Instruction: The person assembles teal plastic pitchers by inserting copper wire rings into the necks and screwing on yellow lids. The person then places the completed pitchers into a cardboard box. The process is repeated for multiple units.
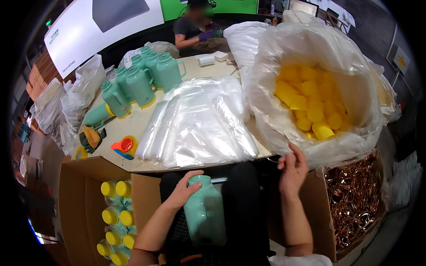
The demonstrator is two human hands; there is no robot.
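Observation:
Upright between my legs stands a mint-green jug body (205,213), open at the top. My left hand (186,188) is closed round its neck, thumb and fingers at the rim. In front of the bag of yellow cups, my right hand (293,168) is raised with its fingers pinched. A faint thin curve by the fingertips looks like a slender metal ring (280,134), partly lost against the bag. Several more mint-green jugs (141,86) with handles and yellow bases stand at the table's far left, and one lies on its side.
Clear plastic bags (199,124) lie stacked on the table (128,165). The large bag (266,66) holds yellow cups (315,108). At right, a carton (317,206) contains coppery rings (353,199); at left, another (73,195) holds yellow-capped jugs. Across the table sits a person (188,33) in purple gloves.

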